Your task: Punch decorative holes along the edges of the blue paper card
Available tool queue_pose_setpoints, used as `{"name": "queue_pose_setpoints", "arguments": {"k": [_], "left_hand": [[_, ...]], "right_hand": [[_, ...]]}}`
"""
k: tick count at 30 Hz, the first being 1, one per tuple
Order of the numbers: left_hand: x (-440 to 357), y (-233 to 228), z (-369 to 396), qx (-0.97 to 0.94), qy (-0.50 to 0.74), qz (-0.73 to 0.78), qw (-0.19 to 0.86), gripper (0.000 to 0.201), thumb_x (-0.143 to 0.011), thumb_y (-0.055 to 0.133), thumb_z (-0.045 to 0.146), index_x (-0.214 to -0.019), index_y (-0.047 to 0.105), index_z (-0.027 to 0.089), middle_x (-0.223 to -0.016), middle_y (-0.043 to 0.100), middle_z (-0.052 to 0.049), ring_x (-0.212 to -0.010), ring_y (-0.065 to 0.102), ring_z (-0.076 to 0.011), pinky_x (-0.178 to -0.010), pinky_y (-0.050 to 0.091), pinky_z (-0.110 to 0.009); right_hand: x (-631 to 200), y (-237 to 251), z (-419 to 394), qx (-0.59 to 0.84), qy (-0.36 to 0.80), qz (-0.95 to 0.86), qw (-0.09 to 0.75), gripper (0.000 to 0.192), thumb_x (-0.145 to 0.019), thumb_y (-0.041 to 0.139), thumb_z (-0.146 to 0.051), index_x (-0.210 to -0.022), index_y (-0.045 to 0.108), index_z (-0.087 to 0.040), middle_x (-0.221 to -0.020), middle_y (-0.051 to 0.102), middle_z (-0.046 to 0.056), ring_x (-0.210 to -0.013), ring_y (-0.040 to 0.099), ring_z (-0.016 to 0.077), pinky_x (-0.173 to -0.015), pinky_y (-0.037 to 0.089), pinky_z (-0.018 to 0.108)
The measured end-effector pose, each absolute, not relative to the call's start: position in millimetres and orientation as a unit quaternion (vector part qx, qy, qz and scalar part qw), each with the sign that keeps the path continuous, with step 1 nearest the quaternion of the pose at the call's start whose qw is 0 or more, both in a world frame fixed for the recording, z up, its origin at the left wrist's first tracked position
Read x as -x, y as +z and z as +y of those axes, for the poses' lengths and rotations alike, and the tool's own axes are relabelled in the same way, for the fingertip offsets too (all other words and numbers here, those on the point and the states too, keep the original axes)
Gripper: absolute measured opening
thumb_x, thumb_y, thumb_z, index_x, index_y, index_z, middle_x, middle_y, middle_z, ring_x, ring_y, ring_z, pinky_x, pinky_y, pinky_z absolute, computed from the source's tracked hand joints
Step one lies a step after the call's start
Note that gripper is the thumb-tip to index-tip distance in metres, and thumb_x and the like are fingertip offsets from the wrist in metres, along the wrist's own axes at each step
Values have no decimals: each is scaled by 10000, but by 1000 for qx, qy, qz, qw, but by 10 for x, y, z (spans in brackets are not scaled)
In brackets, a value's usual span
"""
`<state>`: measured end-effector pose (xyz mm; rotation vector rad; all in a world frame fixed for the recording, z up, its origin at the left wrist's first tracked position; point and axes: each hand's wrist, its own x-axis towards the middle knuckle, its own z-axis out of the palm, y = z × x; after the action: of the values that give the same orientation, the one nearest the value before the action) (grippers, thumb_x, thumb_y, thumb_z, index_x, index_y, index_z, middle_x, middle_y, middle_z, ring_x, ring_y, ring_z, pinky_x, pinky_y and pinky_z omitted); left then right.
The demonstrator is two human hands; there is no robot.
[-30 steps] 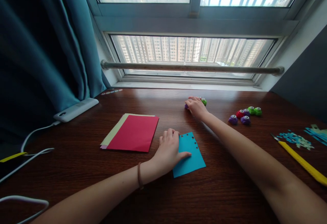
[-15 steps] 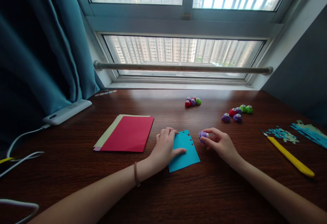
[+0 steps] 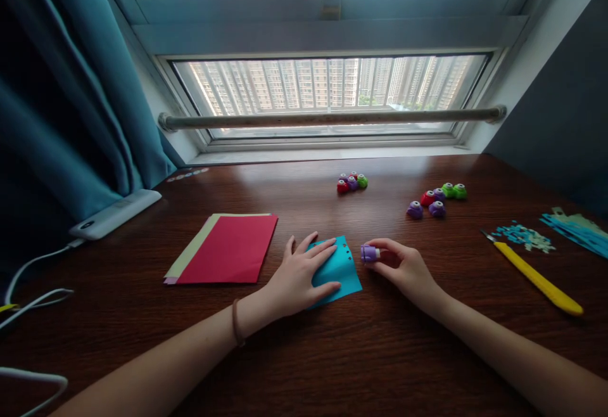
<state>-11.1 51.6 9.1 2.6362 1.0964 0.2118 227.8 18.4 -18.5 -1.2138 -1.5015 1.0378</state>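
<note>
Nearest, left hand point(image 3: 297, 275) flat on the small square sheet of blue paper point(image 3: 338, 269), fingers spread and pressing it to the dark wooden tabletop point(image 3: 361, 353); a row of tiny punched holes along the sheet's far right edge. Just right of that edge, right hand point(image 3: 403, 267) pinching a small purple plastic craft punch point(image 3: 369, 253) between thumb and fingertips, other fingers loosely curled — punch lying on its side, long axis pointing left toward the holed edge, close beside the paper but whether touching, not clear. Right hand clearly the nearer to the punch; left only on the paper. Left of the sheet, a stack of red and cream paper point(image 3: 223, 249). Off to the right, a yellow craft knife point(image 3: 534, 274) and blue paper scraps point(image 3: 525, 236). Farther back, two clusters of small red, purple and green punches point(image 3: 351, 182) point(image 3: 436, 199) — then the window rail point(image 3: 332, 117).
</note>
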Motion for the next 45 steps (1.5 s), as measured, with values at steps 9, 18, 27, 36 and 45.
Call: {"name": "queue_pose_setpoints", "arguments": {"k": [9, 18, 27, 36, 45], "left_hand": [[104, 39, 504, -916, 86, 374, 114, 575, -864, 513, 472, -1365, 292, 297, -1399, 344, -46, -1312, 170, -344, -1020, 95, -635], [106, 19, 493, -919, 89, 371, 104, 558, -874, 484, 495, -1360, 309, 282, -1404, 335, -42, -1312, 156, -347, -1018, 71, -642], [100, 7, 486, -918, 92, 374, 97, 549, -870, 491, 495, -1350, 333, 282, -1390, 358, -57, -1305, 171, -357, -1011, 62, -650], [101, 13, 474, -914, 90, 387, 80, 567, -867, 471, 527, -1355, 324, 277, -1404, 334, -44, -1298, 169, -378, -1002, 80, -660], [96, -4, 463, -909, 77, 404, 66, 630, -854, 458, 562, -1371, 289, 244, -1439, 259, -31, -1300, 134, -398, -995, 99, -668]], "right_hand": [[-2220, -74, 123, 526, 289, -686, 411, 194, -736, 655, -178, -929, 630, -175, -713, 563, -1, -544, 475, 120, -508, 410, 233], [-2214, -51, 119, 525, 284, -698, 396, 197, -737, 686, -202, -930, 648, -191, -715, 517, -2, -563, 475, 124, -524, 405, 240], [-2205, -60, 119, 517, 270, -710, 394, 214, -737, 694, -205, -946, 655, -202, -715, 505, -6, -554, 457, 121, -522, 399, 241], [-2212, -59, 111, 489, 276, -730, 389, 258, -754, 655, -141, -1003, 621, -199, -817, 565, 7, -597, 479, 122, -536, 405, 235], [-2205, -41, 93, 474, 286, -748, 368, 188, -775, 642, -139, -953, 624, -198, -826, 605, -2, -615, 501, 119, -568, 424, 236]]}}
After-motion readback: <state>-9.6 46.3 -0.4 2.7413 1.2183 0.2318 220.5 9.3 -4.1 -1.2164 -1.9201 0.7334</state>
